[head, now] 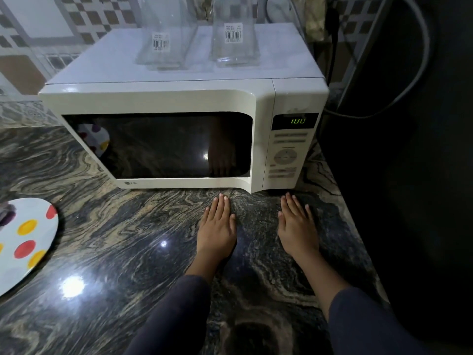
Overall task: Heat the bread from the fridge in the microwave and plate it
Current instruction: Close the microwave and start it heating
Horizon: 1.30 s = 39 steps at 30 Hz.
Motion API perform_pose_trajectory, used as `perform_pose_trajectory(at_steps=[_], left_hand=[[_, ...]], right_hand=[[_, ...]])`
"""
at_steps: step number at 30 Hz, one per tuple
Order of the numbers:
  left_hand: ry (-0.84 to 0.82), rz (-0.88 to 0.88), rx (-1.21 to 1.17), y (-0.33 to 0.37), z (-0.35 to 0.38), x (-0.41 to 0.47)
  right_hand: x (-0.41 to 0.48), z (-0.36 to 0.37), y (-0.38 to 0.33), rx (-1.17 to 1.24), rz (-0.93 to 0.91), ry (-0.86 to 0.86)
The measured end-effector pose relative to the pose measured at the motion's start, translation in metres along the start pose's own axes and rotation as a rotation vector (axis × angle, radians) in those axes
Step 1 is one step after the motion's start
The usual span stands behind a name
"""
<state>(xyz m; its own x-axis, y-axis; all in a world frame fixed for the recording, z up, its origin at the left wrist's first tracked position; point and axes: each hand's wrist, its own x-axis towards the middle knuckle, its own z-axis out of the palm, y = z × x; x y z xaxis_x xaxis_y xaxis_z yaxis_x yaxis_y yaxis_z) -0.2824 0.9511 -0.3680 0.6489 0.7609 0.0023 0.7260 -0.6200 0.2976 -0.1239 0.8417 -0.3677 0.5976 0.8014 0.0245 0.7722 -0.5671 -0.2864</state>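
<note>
Clear glass containers, two, side by side and apart, left container (163, 34) and right container (234, 34), each with a white barcode sticker; polished dark swirl-veined stone counter (115, 239); patterned tiled wall (38, 26) behind; grey cable (423, 47) looping at upper right.

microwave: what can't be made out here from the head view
Head view:
Microwave inside: dark reflective door glass hides any bread.
Control panel labels: blurred, too small.
Plate: cut off by left edge.
Two glass jars: tops cut off by top edge.
</note>
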Motion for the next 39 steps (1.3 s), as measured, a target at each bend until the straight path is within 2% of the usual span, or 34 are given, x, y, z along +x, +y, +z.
perform_pose_trajectory(at_steps=[39], left_hand=[[0.02, -0.005, -0.018, 0.0031, -0.0049, -0.0021]], right_hand=[[0.0003, 0.001, 0.0002, 0.022, 0.013, 0.02]])
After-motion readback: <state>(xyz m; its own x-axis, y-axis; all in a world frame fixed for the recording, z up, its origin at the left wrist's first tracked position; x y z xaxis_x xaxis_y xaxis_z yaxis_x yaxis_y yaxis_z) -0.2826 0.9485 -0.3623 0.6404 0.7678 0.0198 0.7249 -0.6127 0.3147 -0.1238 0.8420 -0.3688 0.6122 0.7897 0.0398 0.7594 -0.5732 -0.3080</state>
